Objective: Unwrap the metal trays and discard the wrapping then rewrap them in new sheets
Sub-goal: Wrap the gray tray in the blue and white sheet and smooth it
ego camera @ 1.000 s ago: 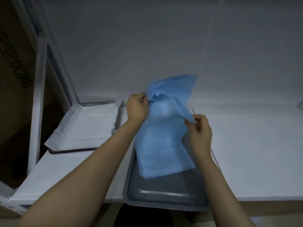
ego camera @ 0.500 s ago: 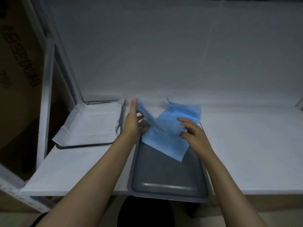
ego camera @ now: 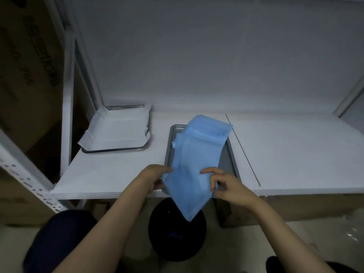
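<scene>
You've got the blue sheet (ego camera: 194, 160) held in both hands. Your left hand (ego camera: 155, 179) grips its left edge and your right hand (ego camera: 231, 189) pinches the right edge. It's draped along the bare tray (ego camera: 169, 146) at the shelf's (ego camera: 295, 154) front edge, with 1 corner hanging over the black bin (ego camera: 177, 243). The white-wrapped tray (ego camera: 118, 131) sits in the back left corner.

left hand (ego camera: 155, 178), right hand (ego camera: 230, 189) bare; forearms uncovered to frame edge; dark navy trouser leg (ego camera: 59, 239) lower left; dark fabric patch (ego camera: 275, 263) lower right, can't tell what
</scene>
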